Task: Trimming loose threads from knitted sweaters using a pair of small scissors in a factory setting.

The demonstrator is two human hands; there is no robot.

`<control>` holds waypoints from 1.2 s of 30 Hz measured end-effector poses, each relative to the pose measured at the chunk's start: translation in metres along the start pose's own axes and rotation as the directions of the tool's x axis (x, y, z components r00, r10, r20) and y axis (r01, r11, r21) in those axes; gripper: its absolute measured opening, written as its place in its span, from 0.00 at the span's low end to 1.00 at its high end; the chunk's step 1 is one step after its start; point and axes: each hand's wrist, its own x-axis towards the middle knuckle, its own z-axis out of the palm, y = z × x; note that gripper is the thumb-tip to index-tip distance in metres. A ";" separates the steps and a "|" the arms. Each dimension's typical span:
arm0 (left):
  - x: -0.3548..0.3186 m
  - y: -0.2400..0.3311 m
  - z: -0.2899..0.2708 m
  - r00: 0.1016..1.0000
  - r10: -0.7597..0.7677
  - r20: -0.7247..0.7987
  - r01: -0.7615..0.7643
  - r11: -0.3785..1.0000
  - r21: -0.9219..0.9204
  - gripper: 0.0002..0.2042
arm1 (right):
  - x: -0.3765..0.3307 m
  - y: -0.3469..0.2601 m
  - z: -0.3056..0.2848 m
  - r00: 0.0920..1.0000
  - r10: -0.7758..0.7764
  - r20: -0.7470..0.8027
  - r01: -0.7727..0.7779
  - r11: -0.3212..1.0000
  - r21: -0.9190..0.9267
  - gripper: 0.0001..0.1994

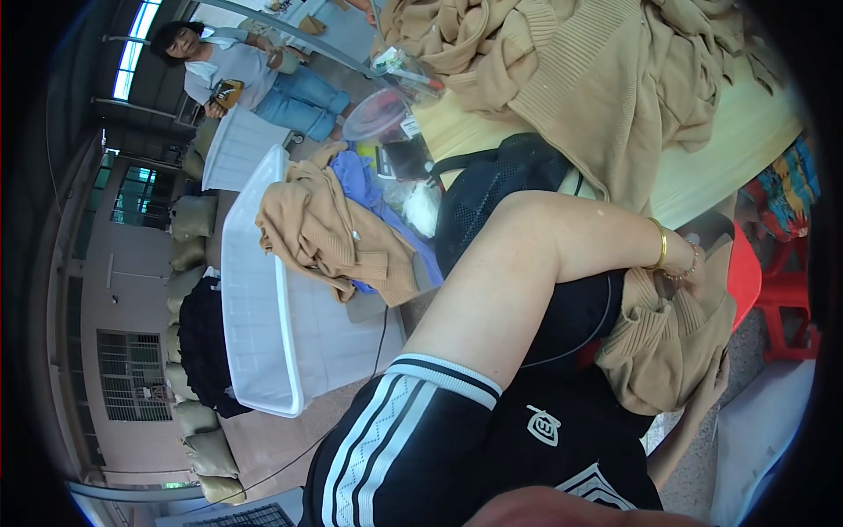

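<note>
A tan knit sweater [654, 356] lies bunched over my lap, its ribbed part folded up on itself. My left hand [691, 270], below a gold bangle and a beaded bracelet, is closed on the upper edge of this sweater; its fingertips are sunk in the cloth. My right forearm [687, 439] comes up along the sweater's lower right side. The sweater hides my right hand, so its fingers do not show. More tan knitwear [606, 79] is heaped on the pale yellow table [720, 180] beyond my arm.
A white plastic bin [294, 351] stands at left with a tan sweater [338, 228] draped over its rim. A black mesh bag [500, 180], clear tub [378, 114] and red stool [786, 294] are near. A person [250, 75] stands far left. A cable [378, 342] hangs by the bin.
</note>
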 end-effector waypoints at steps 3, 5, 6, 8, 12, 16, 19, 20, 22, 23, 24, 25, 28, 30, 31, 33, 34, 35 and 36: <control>-0.015 0.007 -0.005 0.999 0.026 -0.042 -0.026 1.000 -0.006 0.20 | 0.001 0.001 -0.003 0.999 0.020 -0.030 -0.019 0.999 0.036 0.20; -0.009 0.001 -0.005 1.000 0.020 -0.003 -0.020 0.996 -0.084 0.19 | 0.000 0.002 -0.001 0.999 0.006 -0.034 -0.003 0.997 0.075 0.20; -0.009 -0.002 -0.006 0.999 0.022 0.034 -0.016 0.986 -0.165 0.18 | 0.000 0.001 0.002 1.000 0.010 -0.028 -0.008 0.997 0.079 0.20; -0.011 -0.001 -0.004 1.000 -0.006 -0.024 0.002 0.990 -0.139 0.14 | 0.001 0.000 0.003 0.999 0.013 -0.030 -0.010 0.996 0.089 0.20; -0.021 0.004 -0.006 1.000 0.021 -0.007 -0.022 0.997 -0.068 0.10 | -0.001 0.000 0.000 0.999 0.051 -0.017 -0.049 0.995 0.091 0.21; -0.029 0.006 -0.006 1.000 0.029 -0.007 -0.029 0.992 -0.120 0.09 | -0.002 0.012 0.000 0.997 0.023 -0.069 -0.019 0.998 0.062 0.21; -0.026 0.005 -0.006 1.000 0.009 -0.011 -0.010 0.997 -0.082 0.10 | -0.003 0.005 0.001 0.999 0.034 -0.018 -0.033 0.999 0.042 0.21; -0.024 0.004 -0.006 1.000 0.016 -0.017 -0.017 0.998 -0.062 0.10 | -0.005 0.000 0.002 0.999 0.032 -0.022 -0.031 0.998 0.046 0.21; -0.018 0.002 -0.004 0.999 0.025 -0.021 -0.026 0.999 -0.035 0.10 | -0.009 -0.009 0.006 0.998 0.049 -0.042 -0.049 0.999 -0.001 0.21; -0.015 0.001 -0.003 0.999 0.024 -0.022 -0.025 0.998 -0.061 0.10 | -0.008 -0.008 0.006 0.998 0.048 -0.046 -0.048 0.999 0.001 0.21; -0.011 0.000 -0.002 0.999 0.023 -0.023 -0.025 0.996 -0.087 0.10 | -0.007 -0.005 0.005 0.999 0.032 -0.038 -0.032 0.999 -0.004 0.21; -0.008 -0.002 -0.001 0.999 0.024 -0.023 -0.026 0.996 -0.084 0.10 | -0.007 -0.003 0.004 0.999 0.017 -0.029 -0.017 1.000 -0.009 0.21; 0.000 -0.005 -0.001 0.997 0.072 -0.002 -0.071 0.991 -0.114 0.11 | -0.006 0.002 0.006 0.999 0.006 -0.049 -0.006 1.000 0.008 0.21; 0.002 -0.003 -0.001 0.998 0.047 0.047 -0.044 0.996 -0.080 0.10 | -0.006 0.001 0.005 0.999 0.005 -0.042 -0.005 1.000 0.005 0.21; 0.003 -0.002 0.000 0.998 0.049 0.050 -0.045 0.996 -0.078 0.10 | -0.007 0.000 0.005 1.000 0.003 -0.030 -0.003 1.000 0.002 0.21; 0.005 -0.001 0.001 0.997 0.064 0.041 -0.060 0.994 -0.091 0.11 | -0.008 0.001 0.004 0.999 0.012 -0.043 -0.012 1.000 -0.004 0.21; 0.006 0.000 0.003 0.997 0.066 0.045 -0.062 0.994 -0.089 0.11 | -0.009 0.002 0.003 0.998 0.019 -0.052 -0.019 1.000 -0.009 0.21; 0.010 -0.003 0.004 0.996 0.080 0.034 -0.076 0.993 -0.092 0.11 | -0.009 0.000 0.004 0.998 0.017 -0.053 -0.018 1.000 -0.008 0.21; 0.013 -0.005 0.004 0.995 0.093 0.024 -0.091 0.991 -0.094 0.11 | -0.009 -0.001 0.005 0.999 0.017 -0.049 -0.017 1.000 -0.008 0.21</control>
